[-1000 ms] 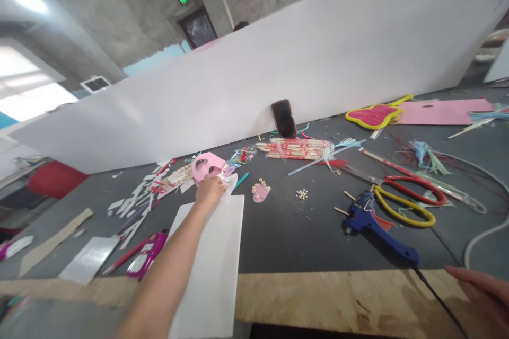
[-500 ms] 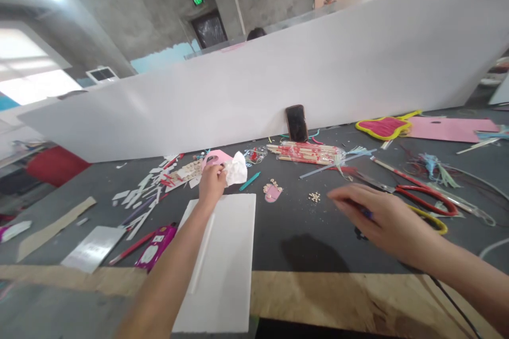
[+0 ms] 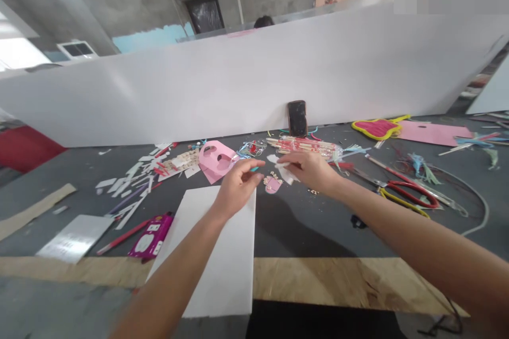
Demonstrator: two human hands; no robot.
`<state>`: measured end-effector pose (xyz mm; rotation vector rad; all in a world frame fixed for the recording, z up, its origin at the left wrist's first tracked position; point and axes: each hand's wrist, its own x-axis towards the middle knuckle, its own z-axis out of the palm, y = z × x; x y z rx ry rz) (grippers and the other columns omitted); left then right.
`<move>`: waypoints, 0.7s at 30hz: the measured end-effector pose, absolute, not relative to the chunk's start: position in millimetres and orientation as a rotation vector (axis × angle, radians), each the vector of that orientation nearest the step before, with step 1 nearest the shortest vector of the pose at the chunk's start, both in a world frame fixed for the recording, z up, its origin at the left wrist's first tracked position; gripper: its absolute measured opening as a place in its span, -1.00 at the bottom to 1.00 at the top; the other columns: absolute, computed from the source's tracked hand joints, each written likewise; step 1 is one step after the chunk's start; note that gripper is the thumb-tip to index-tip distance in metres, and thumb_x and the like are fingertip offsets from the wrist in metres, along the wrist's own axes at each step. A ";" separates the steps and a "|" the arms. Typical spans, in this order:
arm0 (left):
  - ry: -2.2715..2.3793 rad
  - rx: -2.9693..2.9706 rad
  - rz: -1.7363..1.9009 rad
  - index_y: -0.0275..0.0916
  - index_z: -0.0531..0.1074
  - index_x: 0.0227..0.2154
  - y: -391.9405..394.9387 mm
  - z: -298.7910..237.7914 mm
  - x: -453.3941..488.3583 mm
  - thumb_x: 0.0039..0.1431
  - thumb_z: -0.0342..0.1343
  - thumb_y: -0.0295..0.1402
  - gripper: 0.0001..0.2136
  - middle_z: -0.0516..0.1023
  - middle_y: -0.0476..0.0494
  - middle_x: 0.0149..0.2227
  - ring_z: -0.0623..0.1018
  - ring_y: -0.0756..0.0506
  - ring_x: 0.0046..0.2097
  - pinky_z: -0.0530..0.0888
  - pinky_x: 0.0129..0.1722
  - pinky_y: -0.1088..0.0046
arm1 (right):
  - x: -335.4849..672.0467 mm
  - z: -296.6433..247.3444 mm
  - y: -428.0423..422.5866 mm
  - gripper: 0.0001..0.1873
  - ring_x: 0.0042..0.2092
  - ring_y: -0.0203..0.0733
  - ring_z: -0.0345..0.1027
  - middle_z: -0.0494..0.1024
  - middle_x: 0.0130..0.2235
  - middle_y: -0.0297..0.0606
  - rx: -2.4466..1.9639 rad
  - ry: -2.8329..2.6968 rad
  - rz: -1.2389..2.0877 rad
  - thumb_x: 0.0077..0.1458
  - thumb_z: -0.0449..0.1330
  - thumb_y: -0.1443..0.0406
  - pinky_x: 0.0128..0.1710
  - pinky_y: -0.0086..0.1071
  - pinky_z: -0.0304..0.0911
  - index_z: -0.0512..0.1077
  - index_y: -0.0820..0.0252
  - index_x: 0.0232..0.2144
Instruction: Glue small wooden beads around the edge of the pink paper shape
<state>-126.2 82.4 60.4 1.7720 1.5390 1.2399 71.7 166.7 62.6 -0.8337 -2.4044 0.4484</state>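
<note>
The right hand is pinching a white tissue just right of the small pink piece, probably to keep it loose. The left hand is hovering on that piece's left, fingers a little apart (it seems empty). Something teal is peeking out there, mostly hidden.

A phone leans against a partition, behind bundled sticks on a tabletop; scissors lie to the right, a packet left of a board, a tissue in the right hand.
</note>
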 end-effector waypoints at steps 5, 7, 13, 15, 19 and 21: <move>1.548 1.668 1.243 -0.18 0.48 -0.23 66.6 57.6 -138.4 0.11 0.08 -0.30 -0.81 0.49 -0.14 -0.07 0.53 -0.09 -0.17 0.50 -0.14 0.32 | 101.1 21.3 149.8 -0.68 -0.19 -0.13 0.41 0.59 -0.26 -0.13 -0.721 -2.741 0.408 -0.03 0.09 0.55 -0.08 -0.23 0.25 0.54 0.21 -0.28; 1.528 1.695 1.177 -0.16 0.49 -0.25 60.9 53.6 -136.8 0.12 0.07 -0.31 -0.83 0.44 -0.13 -0.03 0.52 -0.09 -0.13 0.50 -0.13 0.34 | 109.2 4.9 127.6 -0.61 -0.13 -0.06 0.38 0.54 -0.15 0.03 -0.695 -2.825 0.385 -0.03 0.07 0.56 -0.08 -0.17 0.27 0.50 0.30 -0.15; 1.558 1.706 1.016 -0.10 0.51 -0.25 40.0 44.2 -142.0 0.15 0.04 -0.30 -0.82 0.39 -0.14 0.00 0.49 -0.14 -0.02 0.50 -0.14 0.33 | 144.7 0.6 83.8 -0.55 -0.13 -0.17 0.38 0.53 -0.12 -0.14 -0.587 -2.925 0.432 -0.01 0.04 0.54 -0.08 -0.31 0.30 0.48 0.14 -0.10; 1.545 1.712 1.001 -0.10 0.51 -0.24 35.0 43.5 -143.5 0.15 0.04 -0.29 -0.82 0.39 -0.15 0.01 0.48 -0.15 -0.02 0.50 -0.12 0.30 | 151.7 1.6 87.0 -0.57 -0.14 -0.12 0.38 0.51 -0.13 -0.03 -0.761 -2.842 0.389 0.09 -0.06 0.53 -0.12 -0.24 0.31 0.47 0.23 -0.08; 1.511 1.706 0.991 -0.12 0.50 -0.24 27.5 45.3 -137.3 0.16 0.03 -0.29 -0.82 0.38 -0.16 0.03 0.49 -0.15 -0.02 0.50 -0.11 0.29 | 144.1 -6.9 81.3 -0.62 -0.21 -0.04 0.39 0.50 -0.23 0.04 -0.960 -2.733 0.365 0.13 -0.06 0.49 -0.22 -0.18 0.33 0.49 0.33 -0.13; 1.504 1.727 0.987 -0.12 0.49 -0.23 24.8 46.3 -131.3 0.16 0.03 -0.32 -0.82 0.38 -0.16 0.02 0.49 -0.14 -0.02 0.49 -0.12 0.30 | 133.4 -8.9 73.2 -0.61 -0.20 -0.09 0.39 0.51 -0.23 -0.07 -0.909 -2.738 0.413 0.08 -0.01 0.51 -0.19 -0.26 0.33 0.50 0.24 -0.13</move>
